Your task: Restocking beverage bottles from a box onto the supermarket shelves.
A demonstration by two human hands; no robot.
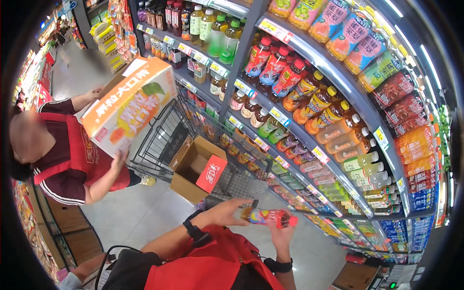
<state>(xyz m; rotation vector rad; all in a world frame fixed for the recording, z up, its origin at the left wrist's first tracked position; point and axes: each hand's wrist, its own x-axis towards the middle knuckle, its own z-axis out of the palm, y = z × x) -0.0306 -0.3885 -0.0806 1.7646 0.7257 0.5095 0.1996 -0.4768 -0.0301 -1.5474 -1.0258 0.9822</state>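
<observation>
A drink bottle [265, 216] with a red cap and a red-and-blue label lies sideways between my two hands. My left hand [228, 211] grips its base end, thumb and fingers on either side. At the cap end, my right hand [280, 231] is closed around the bottle just below the red cap. Beyond my left hand, an open brown cardboard box [191, 191] with a red flap sits in a metal shopping cart [157, 130]; its inside shows bare cardboard.
To the left, a co-worker in a red apron [89, 150] holds a large orange-and-white carton [130, 106] beside the cart. Tall drink shelves [290, 128] packed with bottles run along the right. A brown box [355, 276] stands at the lower right. Tiled floor [145, 212] lies below.
</observation>
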